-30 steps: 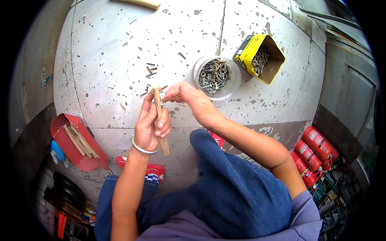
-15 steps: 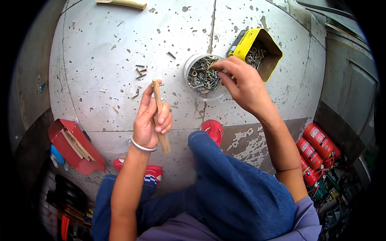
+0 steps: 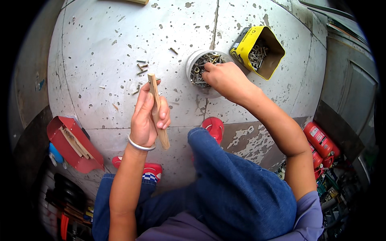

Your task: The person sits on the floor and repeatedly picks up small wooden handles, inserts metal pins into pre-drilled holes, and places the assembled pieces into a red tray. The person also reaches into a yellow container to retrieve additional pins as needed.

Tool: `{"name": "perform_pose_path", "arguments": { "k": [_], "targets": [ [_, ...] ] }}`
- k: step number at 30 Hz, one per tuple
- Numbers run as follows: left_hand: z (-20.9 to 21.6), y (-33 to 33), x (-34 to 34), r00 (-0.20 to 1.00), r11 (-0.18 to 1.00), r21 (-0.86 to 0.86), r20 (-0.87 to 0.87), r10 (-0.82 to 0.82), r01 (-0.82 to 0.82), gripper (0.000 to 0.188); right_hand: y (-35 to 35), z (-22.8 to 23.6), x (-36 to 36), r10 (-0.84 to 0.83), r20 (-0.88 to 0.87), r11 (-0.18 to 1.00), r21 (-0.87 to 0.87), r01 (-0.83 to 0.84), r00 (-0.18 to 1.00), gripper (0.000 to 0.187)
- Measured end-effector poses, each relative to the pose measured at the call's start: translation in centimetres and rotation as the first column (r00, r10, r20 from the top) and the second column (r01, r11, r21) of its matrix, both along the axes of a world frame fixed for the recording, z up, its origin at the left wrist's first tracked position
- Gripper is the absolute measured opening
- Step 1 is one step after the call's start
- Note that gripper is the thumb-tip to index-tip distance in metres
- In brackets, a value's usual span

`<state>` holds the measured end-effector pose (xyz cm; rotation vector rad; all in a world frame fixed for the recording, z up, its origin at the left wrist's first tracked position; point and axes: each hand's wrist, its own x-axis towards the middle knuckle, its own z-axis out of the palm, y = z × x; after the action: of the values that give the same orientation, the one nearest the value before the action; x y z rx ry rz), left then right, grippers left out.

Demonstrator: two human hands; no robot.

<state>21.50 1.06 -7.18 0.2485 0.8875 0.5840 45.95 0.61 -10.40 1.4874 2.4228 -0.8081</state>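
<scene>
My left hand (image 3: 144, 117), a metal bangle at its wrist, is closed around a narrow wooden stick (image 3: 153, 89) held tilted. A bolt (image 3: 158, 79) pokes out sideways near the stick's upper end. My right hand (image 3: 229, 78) reaches into a round clear plastic tub (image 3: 209, 93) of mixed bolts and nuts (image 3: 196, 77). Its fingers are bent together among the hardware, and whatever they pinch is hidden. Several loose bolts (image 3: 142, 72) lie on the floor beyond my left hand, with a single screw (image 3: 173, 51) farther off.
Behind the tub, a tilted yellow and black tin (image 3: 246, 46) holds more bolts. At left stands a red open box (image 3: 82, 158) with wooden strips (image 3: 74, 143). Red fire extinguishers (image 3: 318, 138) lie at right. A wood piece (image 3: 138, 1) shows at the far edge.
My right hand has moved from above the tub's edge down into the bolts, its fingers drawing together. My left hand keeps hold of the wooden stick, barely moved.
</scene>
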Motion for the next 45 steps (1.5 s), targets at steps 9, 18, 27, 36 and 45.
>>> {"name": "perform_pose_path", "arguments": {
  "k": [9, 18, 27, 36, 45],
  "targets": [
    [0.7, -1.2, 1.8, 0.932, 0.947, 0.241, -0.342, -0.123, 0.214, 0.029, -0.1, 6.6, -2.0, -0.843, -0.365, 0.521, -0.736, 0.432, 0.395, 0.010],
    [1.2, -1.9, 1.7, 0.842, 0.817, 0.473, -0.539, -0.028, 0.330, 0.017, -1.6, 6.8, -3.2, -0.949, -0.299, 0.314, -0.920, 0.235, 0.097, 0.013],
    [0.4, -2.1, 1.4, 0.839, 0.776, 0.541, -0.544, 0.027, 0.325, 0.015, -2.4, 5.8, -3.6, -0.936, -0.294, 0.327, -0.930, 0.168, 0.194, 0.023],
    [0.0, -1.9, -0.3, 0.915, 0.981, -0.027, -0.355, -0.191, 0.194, 0.018, -3.0, 3.9, -5.7, -0.207, -0.584, 0.917, 0.163, 0.363, 0.785, 0.015],
    [-1.2, -0.4, -7.1, 0.932, 0.893, -0.387, -0.177, -0.318, 0.231, 0.020, -3.8, 0.3, -10.8, 0.092, -0.554, 0.885, 0.426, 0.187, 0.827, 0.019]
  ]
}}
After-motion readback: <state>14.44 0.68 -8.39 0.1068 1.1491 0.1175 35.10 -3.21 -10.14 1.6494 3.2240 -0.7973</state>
